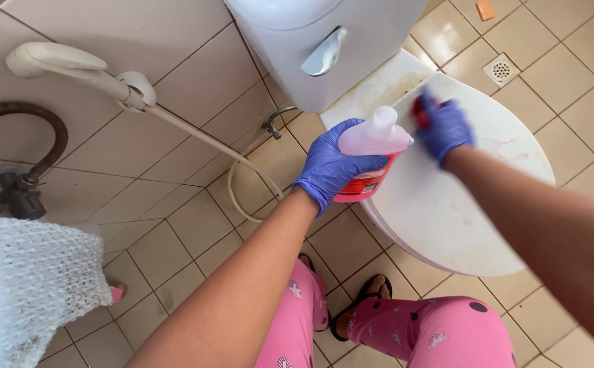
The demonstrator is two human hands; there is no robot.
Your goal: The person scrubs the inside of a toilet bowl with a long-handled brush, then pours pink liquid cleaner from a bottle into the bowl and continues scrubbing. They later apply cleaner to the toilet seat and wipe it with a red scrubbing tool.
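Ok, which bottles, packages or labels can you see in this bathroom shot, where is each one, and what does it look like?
Cleaner bottle: held in the gloved left hand over the closed toilet lid; translucent pale pink plastic, tilted.
Label: wrapped round the bottle's lower part; red-orange with a small dark patch, partly hidden by the glove.
Red cap: seemingly at the gloved right hand; blurred.
No signs or screens in view.

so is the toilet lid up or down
Down: the white toilet lid lies flat over the bowl, below the cistern.
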